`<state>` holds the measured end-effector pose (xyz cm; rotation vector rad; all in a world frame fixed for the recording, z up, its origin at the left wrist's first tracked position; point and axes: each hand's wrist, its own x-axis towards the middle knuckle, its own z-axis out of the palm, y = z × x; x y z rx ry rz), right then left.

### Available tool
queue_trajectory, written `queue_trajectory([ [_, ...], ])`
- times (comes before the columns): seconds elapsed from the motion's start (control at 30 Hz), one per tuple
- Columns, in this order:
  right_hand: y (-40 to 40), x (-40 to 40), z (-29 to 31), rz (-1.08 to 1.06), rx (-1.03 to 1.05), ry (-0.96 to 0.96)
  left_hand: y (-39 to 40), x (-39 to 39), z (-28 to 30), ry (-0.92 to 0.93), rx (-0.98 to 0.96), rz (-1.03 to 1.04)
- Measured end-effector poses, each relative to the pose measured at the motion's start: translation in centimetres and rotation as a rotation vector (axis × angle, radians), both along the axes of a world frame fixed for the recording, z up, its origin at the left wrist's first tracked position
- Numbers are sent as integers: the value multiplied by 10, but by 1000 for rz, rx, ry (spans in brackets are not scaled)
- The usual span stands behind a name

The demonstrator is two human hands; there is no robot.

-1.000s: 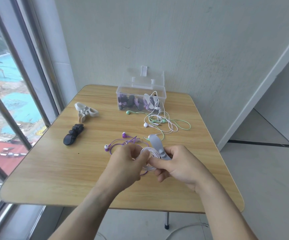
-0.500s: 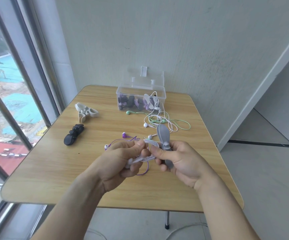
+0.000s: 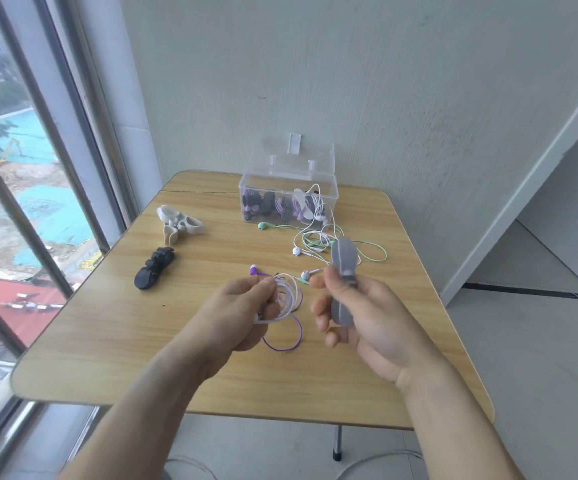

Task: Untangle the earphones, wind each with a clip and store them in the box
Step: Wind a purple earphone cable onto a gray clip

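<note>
Only one view is given, taken from a wide-angle camera worn on the person's head. The scene is looked at forward and down, from close above the two hands, which are seen low in the middle of the frame. The light wooden surface (image 3: pixel 114 327) is taken in whole, out to its far edge by the pale wall. A window is caught at the left edge, grey floor at the right.
</note>
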<state>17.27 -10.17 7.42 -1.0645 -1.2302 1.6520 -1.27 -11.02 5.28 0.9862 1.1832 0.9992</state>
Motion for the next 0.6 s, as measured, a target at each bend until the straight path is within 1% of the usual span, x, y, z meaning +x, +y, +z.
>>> queue_trajectory([
  [0.1,-4,-1,6,104,-49,200,2,2,1,14,5,67],
  [0.13,-5,-2,7,138,-71,237,2,2,2,13,19,87],
  [0.2,-6,-3,5,222,-125,253,2,4,3,37,67,129],
  [0.3,-6,-4,1,403,-210,184,1,6,3,79,123,164],
  [0.37,-6,-6,-2,458,-254,134,0,7,4,71,144,170],
  [0.47,-3,-8,-4,395,-294,81,-1,9,5,106,171,185],
  [0.6,-3,-9,-4,335,-210,-88,-1,10,4,153,172,205],
])
